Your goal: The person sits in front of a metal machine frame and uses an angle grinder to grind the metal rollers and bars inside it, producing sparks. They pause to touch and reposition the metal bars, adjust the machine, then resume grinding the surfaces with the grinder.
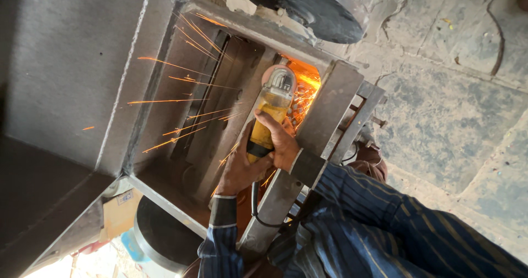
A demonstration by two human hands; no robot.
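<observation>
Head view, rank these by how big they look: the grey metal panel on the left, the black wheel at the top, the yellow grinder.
Largest to smallest as they appear:
1. Grey metal panel
2. Black wheel, cut off by the frame edge, so only its visible part counts
3. Yellow grinder, partly covered by both hands

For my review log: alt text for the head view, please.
Both hands, left and right, grip a yellow angle grinder inside a grey metal frame, throwing orange sparks leftward. Striped blue sleeves show below, above a cracked floor.
</observation>
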